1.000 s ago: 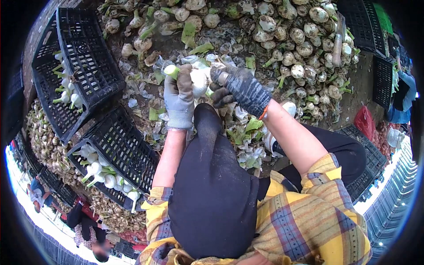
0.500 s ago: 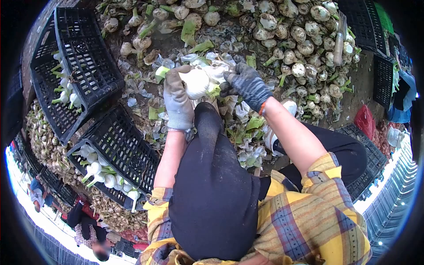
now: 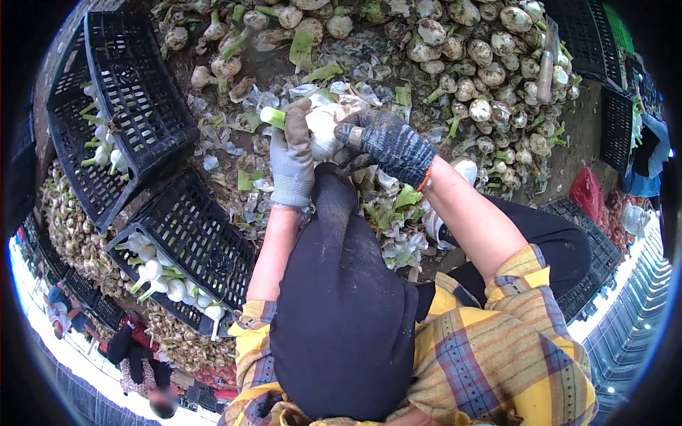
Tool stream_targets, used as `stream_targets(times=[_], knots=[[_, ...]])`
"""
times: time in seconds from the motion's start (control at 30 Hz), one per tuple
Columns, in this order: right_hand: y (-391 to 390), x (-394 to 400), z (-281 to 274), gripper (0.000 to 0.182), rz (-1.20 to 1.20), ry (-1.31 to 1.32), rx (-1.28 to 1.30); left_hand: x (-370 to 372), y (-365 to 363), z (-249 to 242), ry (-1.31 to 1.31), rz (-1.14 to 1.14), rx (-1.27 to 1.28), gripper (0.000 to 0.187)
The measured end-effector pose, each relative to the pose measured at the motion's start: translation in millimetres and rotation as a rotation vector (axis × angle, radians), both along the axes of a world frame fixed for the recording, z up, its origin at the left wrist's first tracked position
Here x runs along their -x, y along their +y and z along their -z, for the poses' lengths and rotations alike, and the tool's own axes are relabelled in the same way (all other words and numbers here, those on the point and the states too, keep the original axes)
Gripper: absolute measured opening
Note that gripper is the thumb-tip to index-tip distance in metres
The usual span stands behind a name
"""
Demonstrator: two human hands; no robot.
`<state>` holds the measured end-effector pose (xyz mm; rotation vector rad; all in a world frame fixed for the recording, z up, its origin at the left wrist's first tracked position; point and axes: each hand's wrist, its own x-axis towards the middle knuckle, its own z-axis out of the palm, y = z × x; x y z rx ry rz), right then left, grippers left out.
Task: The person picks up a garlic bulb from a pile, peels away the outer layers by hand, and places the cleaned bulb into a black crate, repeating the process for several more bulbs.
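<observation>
Dirt floor strewn with peelings [image 3: 398,213] | left hand [image 3: 293,153] clasps garlic bulb [image 3: 321,128] (stalk leftward) | right hand [image 3: 383,142] pinches its skin | risk: bulb may slip from dusty gloves

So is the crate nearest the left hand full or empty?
Partly filled: the crate holds peeled white bulbs only along its lower end; the rest shows bare mesh.
</observation>
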<state>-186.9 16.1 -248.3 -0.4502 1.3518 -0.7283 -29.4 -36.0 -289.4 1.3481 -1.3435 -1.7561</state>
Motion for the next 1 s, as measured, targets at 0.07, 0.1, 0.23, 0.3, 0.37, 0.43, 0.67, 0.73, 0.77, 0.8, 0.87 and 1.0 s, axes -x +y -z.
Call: stream_targets(times=[0.07,0.1,0.23,0.3,0.37,0.43,0.67,0.73,0.77,0.8,0.87,1.0], knots=[[5.8,1.9,7.6,0.027,0.017,-0.036,0.002,-0.5,0.6,-0.1,0.008,-0.052,-0.055,0.051],[7.0,1.6,10.9,0.026,0.024,-0.055,0.004,-1.2,0.9,-0.4,0.012,-0.08,-0.082,0.05],[5.5,1.1,15.2,0.025,-0.004,0.201,0.041,0.9,1.4,-5.7,0.04,-0.109,-0.114,0.04],[5.2,1.3,24.4,0.025,-0.06,0.489,0.072,-3.9,1.1,6.9,0.039,-0.035,0.004,0.04],[9.4,3.9,33.7,0.027,-0.001,0.441,0.088,0.7,5.3,1.5,0.151,-0.094,-0.073,0.038],[10.1,4.7,41.9,0.031,-0.019,0.482,0.203,1.6,5.2,0.2,0.277,-0.168,-0.221,0.037],[-0.8,-4.6,4.8,0.031,0.204,-0.104,0.024,0.2,-3.3,1.4,0.081,0.032,0.078,0.035],[0.2,-4.7,11.7,0.023,0.134,0.028,0.052,4.4,-4.9,-4.6,-0.07,-0.038,0.003,0.035],[0.7,-6.6,13.9,0.02,0.14,0.07,0.054,7.7,-4.3,-9.3,-0.068,-0.1,-0.092,0.035],[1.4,-8.9,15.4,0.017,0.148,0.11,0.054,8.5,-3.6,-11.6,-0.067,-0.162,-0.188,0.035],[2.2,-13.7,13.1,0.01,0.461,-0.187,0.082,7.1,-4.9,-6.3,0.166,-0.274,-0.368,0.033],[10.3,-4.5,28.5,0.01,0.672,-0.402,0.121,3.8,-4.1,-1.6,0.421,-0.412,-0.628,0.033]])
